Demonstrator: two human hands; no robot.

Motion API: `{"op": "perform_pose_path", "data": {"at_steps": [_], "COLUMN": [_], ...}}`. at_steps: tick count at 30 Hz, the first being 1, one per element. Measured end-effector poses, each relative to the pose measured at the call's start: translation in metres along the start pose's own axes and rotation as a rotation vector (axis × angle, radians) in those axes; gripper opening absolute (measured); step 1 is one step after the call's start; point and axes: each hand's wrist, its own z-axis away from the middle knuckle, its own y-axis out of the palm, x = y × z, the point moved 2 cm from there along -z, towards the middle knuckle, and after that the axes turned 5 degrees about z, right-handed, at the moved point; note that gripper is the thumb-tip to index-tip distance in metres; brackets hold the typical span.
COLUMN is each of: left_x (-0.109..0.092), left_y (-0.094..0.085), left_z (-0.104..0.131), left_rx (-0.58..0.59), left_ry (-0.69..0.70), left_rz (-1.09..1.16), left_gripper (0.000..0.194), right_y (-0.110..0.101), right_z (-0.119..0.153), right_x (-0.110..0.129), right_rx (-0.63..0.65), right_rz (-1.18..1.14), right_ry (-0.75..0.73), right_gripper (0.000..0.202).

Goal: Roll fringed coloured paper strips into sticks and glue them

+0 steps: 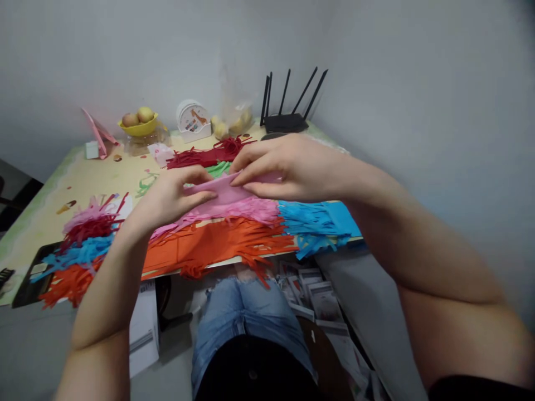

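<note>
Between my two hands I hold a strip of pink tissue paper point(228, 192) stretched above the table. My left hand point(171, 192) pinches its left end between thumb and fingers. With thumb and fingertips my right hand point(288, 167) grips the strip's upper edge farther right. Pink fringe hangs below it. Under and in front of the strip lies fringed orange paper point(204, 242), reaching over the table's near edge. Blue fringed paper point(317, 220) lies to the right, partly under my right forearm. Behind my hands is a dark red fringed strip point(209, 155), with some green paper point(219, 169) beside it.
A pile of mixed fringes point(90, 239) lies at the left on a dark tray point(25, 292). Along the back stand a pink stand point(97, 133), a yellow fruit bowl point(140, 129), a white giraffe holder point(193, 121) and a black router point(286, 121). Boxes point(324, 301) sit below the table.
</note>
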Motion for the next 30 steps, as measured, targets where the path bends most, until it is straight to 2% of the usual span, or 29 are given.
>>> {"op": "perform_pose_path", "data": {"at_steps": [2, 5, 10, 13, 15, 18, 21, 25, 30], "left_x": [-0.006, -0.013, -0.014, -0.005, 0.003, 0.011, 0.012, 0.01, 0.014], "left_y": [0.006, 0.005, -0.002, -0.007, -0.008, -0.003, 0.004, 0.01, 0.007], "left_z": [-0.003, -0.006, -0.004, 0.004, 0.012, 0.024, 0.031, 0.034, 0.036], "left_rx": [0.08, 0.142, 0.175, 0.107, -0.003, -0.196, -0.305, -0.293, -0.275], "left_ry": [-0.033, -0.065, -0.097, -0.147, -0.202, -0.279, -0.245, -0.089, -0.005], "left_rz": [-0.054, -0.115, -0.1, 0.042, 0.176, 0.404, 0.604, 0.698, 0.55], "left_gripper": [0.025, 0.025, 0.026, 0.025, 0.024, 0.025, 0.021, 0.01, 0.014], "right_y": [-0.004, -0.004, 0.014, 0.023, 0.029, 0.038, 0.048, 0.058, 0.06], "right_z": [0.0, -0.004, -0.008, -0.002, 0.005, 0.014, 0.019, 0.022, 0.023], "right_x": [0.004, 0.003, -0.008, -0.008, -0.006, -0.005, -0.006, -0.01, -0.015], "right_rx": [-0.01, -0.041, 0.088, -0.022, -0.145, -0.322, -0.427, -0.461, -0.461], "right_rz": [-0.027, -0.089, -0.169, -0.255, -0.352, -0.475, -0.577, -0.707, -0.741], "right_ry": [0.025, 0.125, 0.273, 0.354, 0.395, 0.408, 0.395, 0.406, 0.387], "right_gripper": [0.023, 0.033, 0.021, 0.015, 0.01, 0.017, 0.023, 0.019, 0.02]}}
